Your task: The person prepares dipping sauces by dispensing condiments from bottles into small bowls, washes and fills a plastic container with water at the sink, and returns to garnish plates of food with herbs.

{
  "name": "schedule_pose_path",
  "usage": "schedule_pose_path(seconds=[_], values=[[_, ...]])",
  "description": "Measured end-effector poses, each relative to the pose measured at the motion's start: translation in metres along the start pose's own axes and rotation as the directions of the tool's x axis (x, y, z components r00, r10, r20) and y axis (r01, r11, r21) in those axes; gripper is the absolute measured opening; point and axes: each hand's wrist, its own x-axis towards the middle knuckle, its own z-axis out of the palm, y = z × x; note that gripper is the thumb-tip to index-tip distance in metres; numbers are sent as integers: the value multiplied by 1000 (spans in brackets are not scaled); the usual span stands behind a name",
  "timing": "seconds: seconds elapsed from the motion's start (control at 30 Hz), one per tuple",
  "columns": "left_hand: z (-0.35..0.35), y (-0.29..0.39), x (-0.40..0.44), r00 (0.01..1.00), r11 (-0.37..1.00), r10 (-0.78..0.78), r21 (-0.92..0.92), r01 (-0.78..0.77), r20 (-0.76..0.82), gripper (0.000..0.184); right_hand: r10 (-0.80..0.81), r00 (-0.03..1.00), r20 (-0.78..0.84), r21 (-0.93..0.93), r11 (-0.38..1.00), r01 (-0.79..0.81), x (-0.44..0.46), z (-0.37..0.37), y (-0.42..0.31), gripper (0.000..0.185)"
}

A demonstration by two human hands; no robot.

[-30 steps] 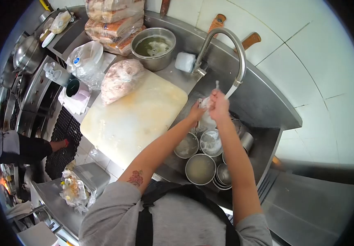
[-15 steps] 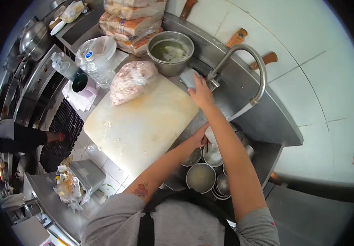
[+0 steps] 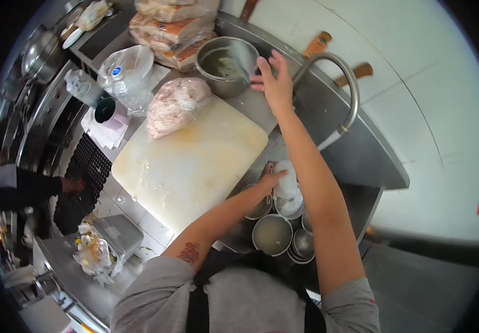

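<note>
My right hand (image 3: pixel 274 83) is raised beside the steel pot (image 3: pixel 224 86), its fingers spread and holding nothing. A pale, translucent, box-like thing (image 3: pixel 243 60), smeared by motion, is over the pot's right rim, just off my fingertips. Cloudy greenish liquid (image 3: pixel 215 62) shows inside the pot. Over the sink, my left hand (image 3: pixel 271 178) grips a white rounded container (image 3: pixel 285 180) by its side. Below it are a round bowl with whitish contents (image 3: pixel 289 206) and a metal bowl of cloudy liquid (image 3: pixel 272 235).
A white cutting board (image 3: pixel 189 161) carries a plastic bag of pale raw meat (image 3: pixel 178 106). The curved faucet (image 3: pixel 355 100) arches over the sink from the right. Wrapped packs (image 3: pixel 173 36) are stacked behind. At far left a person's leg (image 3: pixel 28 186) shows near a black mat (image 3: pixel 81 183).
My right hand has lifted off the counter by the faucet and opened. The pale box-like thing has gone from the counter to over the pot. The white container now shows more fully.
</note>
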Motion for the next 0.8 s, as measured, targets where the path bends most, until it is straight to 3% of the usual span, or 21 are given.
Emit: schedule_pose_path(seconds=[0.03, 0.13, 0.2, 0.27, 0.33, 0.37, 0.43, 0.47, 0.5, 0.53, 0.57, 0.63, 0.67, 0.77, 0.8], values=[[-3, -3, 6, 998, 997, 32, -67, -29, 48, 79, -77, 997, -6, -55, 996, 76, -3, -8, -3, 35], [-6, 11, -6, 997, 996, 33, -86, -27, 68, 74, -184, 966, 180, -222, 949, 222, -27, -68, 40, 27], [-2, 29, -2, 999, 992, 2, -128, 5, 52, 71, 29, 999, 46, 24, 999, -30, -56, -102, 70, 22], [-8, 23, 19, 997, 971, -55, -231, 65, 47, 68, 291, 953, -83, 260, 930, -261, -77, -133, 90, 13], [-2, 46, -12, 977, 946, -89, -289, 143, 194, 59, 399, 853, 336, 569, 636, -521, -80, -173, 93, 12], [-4, 49, -8, 951, 937, -88, -300, 180, 296, 56, 358, 765, 535, 634, 429, -643, -82, -191, 94, 13], [-2, 60, -17, 906, 941, -88, -262, 212, 415, 48, 349, 721, 599, 561, 459, -689, -86, -213, 86, 20], [4, 68, -27, 885, 940, -68, -268, 212, 460, 46, 342, 694, 634, 521, 474, -710, -85, -218, 83, 23], [6, 76, -32, 866, 939, -38, -279, 202, 499, 45, 531, 692, 489, 164, 723, -671, -89, -213, 77, 25], [4, 80, -31, 846, 936, -2, -297, 189, 533, 43, 628, 726, 279, -260, 777, -573, -100, -202, 68, 28], [7, 82, -31, 867, 954, 73, -287, 83, 493, 43, 608, 792, 51, -647, 625, -437, -110, -192, 61, 30], [20, 80, -26, 880, 959, 224, -254, -124, 418, 43, 635, 769, 72, -208, 763, -612, -122, -175, 55, 31], [23, 82, -27, 876, 972, 219, -173, -159, 429, 45, 650, 755, 90, 34, 756, -654, -123, -171, 53, 31], [27, 86, -33, 852, 970, 207, 11, -241, 481, 55, 637, 767, 78, 546, 616, -567, -116, -182, 93, 30], [22, 78, -18, 899, 976, 191, 18, -215, 395, 57, 631, 770, 92, 676, 528, -514, -117, -183, 102, 29]])
